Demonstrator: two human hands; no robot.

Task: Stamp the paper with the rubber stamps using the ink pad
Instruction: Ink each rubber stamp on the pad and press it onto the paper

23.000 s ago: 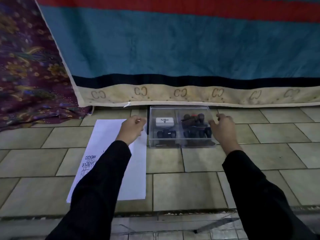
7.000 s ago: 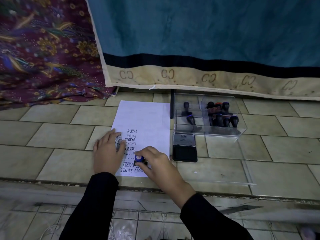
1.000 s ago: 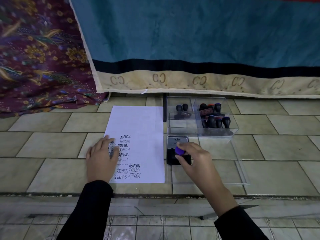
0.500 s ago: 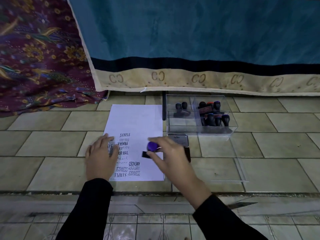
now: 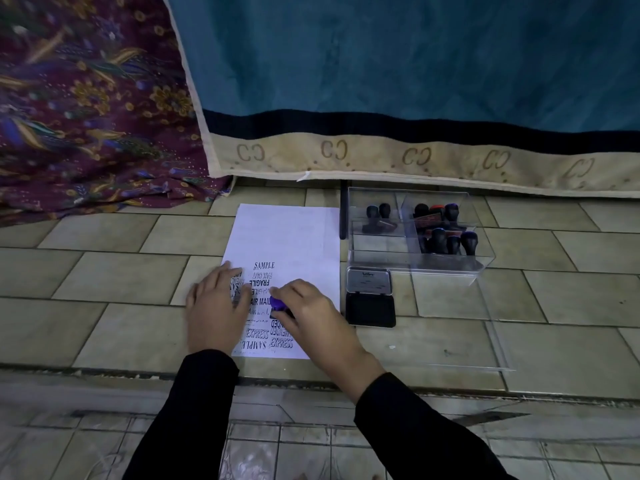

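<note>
Paper: your sheet (image 5: pixel 294 237) lies flat on the tiled floor (image 5: pixel 121 271). Its near end is close to the floor's front edge and its far end points at the blanket hem (image 5: pixel 381 161). Prints crowd the near half; the far half is blank.
Left hand: your left hand (image 5: pixel 216 313) lies flat with its fingers straight, on the sheet's left edge and over some prints. I judge it is pinning the paper so it neither slides nor lifts with the stamp.
Right hand: your right hand (image 5: pixel 315 320) has its fingers curled round the purple-knobbed rubber stamp (image 5: pixel 278 303), which is set on the paper just right of "AIR MAIL". Your fingers hide the base, so I cannot tell whether its face is fully down.
Ink pad: the ink pad (image 5: pixel 370 308) sits open just beside the paper's right edge, its lid folded back. Kept that close, it probably makes re-inking a short reach.
Stamp box: the clear box (image 5: pixel 450 268) stands beyond the ink pad, toward the floor's far edge. Two stamps are in its left compartment and the spare stamps (image 5: pixel 446 237) cluster in the right one.
Box lid: the clear lid (image 5: pixel 485 341) lies flat on the floor, right of the ink pad, out of your reach path.
</note>
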